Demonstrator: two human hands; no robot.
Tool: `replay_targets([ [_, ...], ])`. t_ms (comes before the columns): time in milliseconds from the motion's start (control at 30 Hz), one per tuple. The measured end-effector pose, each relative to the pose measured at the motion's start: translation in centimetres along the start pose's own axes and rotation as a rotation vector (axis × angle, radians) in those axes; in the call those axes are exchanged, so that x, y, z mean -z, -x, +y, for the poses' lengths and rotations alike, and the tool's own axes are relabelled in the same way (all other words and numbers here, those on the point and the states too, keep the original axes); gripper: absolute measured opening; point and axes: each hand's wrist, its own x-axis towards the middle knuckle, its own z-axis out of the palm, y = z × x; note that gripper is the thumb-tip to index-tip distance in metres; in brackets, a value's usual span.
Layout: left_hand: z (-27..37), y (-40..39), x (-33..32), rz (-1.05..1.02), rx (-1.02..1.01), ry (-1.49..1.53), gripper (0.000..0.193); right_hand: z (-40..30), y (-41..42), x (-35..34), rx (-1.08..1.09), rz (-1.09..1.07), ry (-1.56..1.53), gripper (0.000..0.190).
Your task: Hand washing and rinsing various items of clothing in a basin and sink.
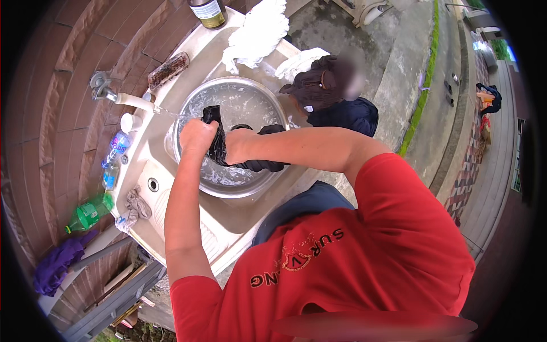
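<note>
Both my hands grip a wet black garment (218,145) over a round metal basin (230,194) of water. My left hand (197,136) clenches it at the basin's tap side, and a short folded end sticks up past the fist. Close beside it, my right hand (239,146) holds the twisted middle. The rest of the cloth (263,164) bunches under my right wrist, partly hidden by the forearm. Bubbles and ripples cover the water (239,102). From the tap (132,101) a thin stream runs towards the basin's rim.
The basin stands in a stone laundry sink (239,209) with a ribbed washboard (209,235). White cloths (258,34), dark clothes (316,87) and a navy garment (346,117) lie along its far side. A brush (169,70), a white cup (130,122) and a green bottle (89,213) line the wall side.
</note>
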Motion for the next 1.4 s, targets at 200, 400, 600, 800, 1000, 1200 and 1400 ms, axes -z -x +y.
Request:
replay_targets([
  [200,-2.1,0.0,-0.1,0.058,0.067,0.46,0.041,-0.8,0.8,2.0,-0.035,0.06,-0.021,0.028],
  [400,-3.1,4.0,5.1,0.024,-0.22,1.564,0.06,-0.3,5.0,13.7,0.248,0.158,0.009,0.057],
  [600,4.1,-0.5,5.8,0.25,-0.458,1.604,0.057,2.0,5.8,26.1,0.347,0.562,0.587,0.059],
  [800,5.5,-9.0,1.0,0.214,-0.354,0.791,0.089,8.8,-0.4,26.8,0.029,0.424,0.808,0.074],
  [1000,4.7,-4.7,-4.1,0.052,-0.293,0.597,0.053,13.4,-2.5,25.6,0.007,0.376,0.585,0.09],
  [1200,13.8,-0.3,-6.4,0.162,-0.744,0.691,0.045,15.0,-0.7,24.4,0.158,0.576,0.604,0.086],
  [1400,18.9,-0.4,-9.4,0.233,-0.77,0.621,0.046,21.3,6.6,19.5,0.259,0.827,0.052,0.057],
])
